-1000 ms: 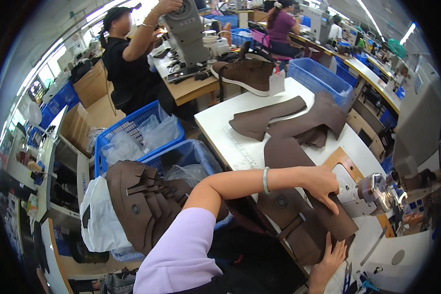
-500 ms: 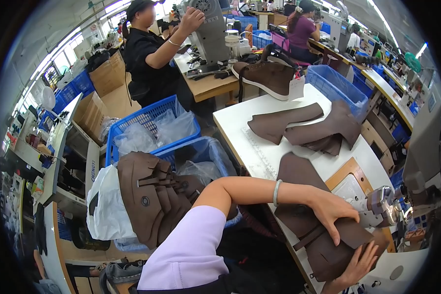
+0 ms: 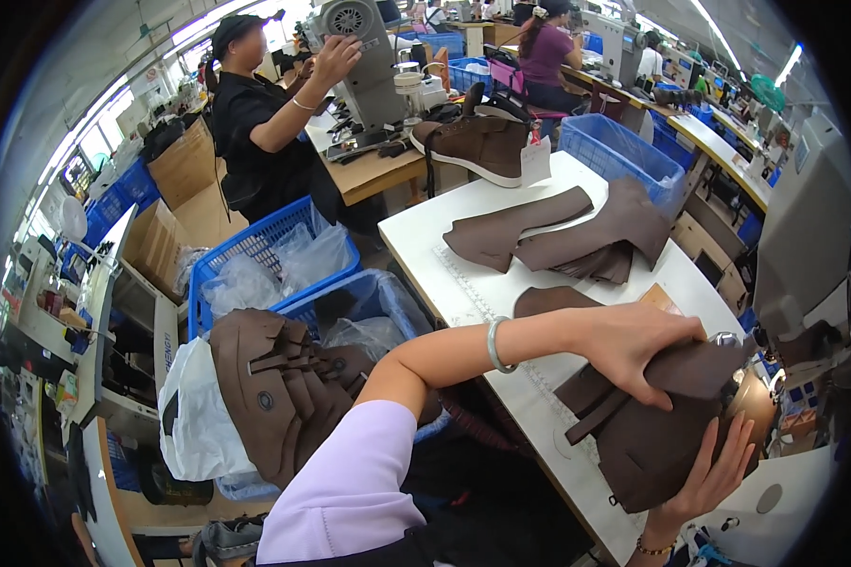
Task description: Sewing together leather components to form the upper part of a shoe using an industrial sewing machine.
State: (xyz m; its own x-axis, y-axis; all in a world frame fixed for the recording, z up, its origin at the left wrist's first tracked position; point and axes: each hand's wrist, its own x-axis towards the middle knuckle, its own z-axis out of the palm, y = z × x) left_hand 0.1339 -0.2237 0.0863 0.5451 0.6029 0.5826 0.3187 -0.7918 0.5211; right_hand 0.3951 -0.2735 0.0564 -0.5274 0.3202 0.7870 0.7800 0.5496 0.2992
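A brown leather shoe-upper piece [image 3: 652,444], with a strap-like strip along its left side, lies at the sewing machine on the right. My left hand [image 3: 638,345] grips its far part, thumb on top and fingers curled over the edge. Along the near right edge, my right hand [image 3: 714,477] rests with fingers stretched out flat on the leather; its thumb is hidden. The machine's metal head [image 3: 725,342] shows just past the piece, and a lit spot falls beside it. Where the needle meets the leather cannot be seen. Another brown piece [image 3: 550,300] lies partly under my left forearm.
More cut brown pieces [image 3: 596,236] lie on the white table [image 3: 416,227], with a brown shoe [image 3: 477,146] behind them. Left of the table, blue crates [image 3: 199,302] hold plastic bags and stacked uppers [image 3: 265,397]. A co-worker [image 3: 265,123] stands at another machine.
The whole view has shifted somewhat. Both hands and the leather piece have moved farther up toward the machine head, and the leather now covers most of the wooden-edged plate.
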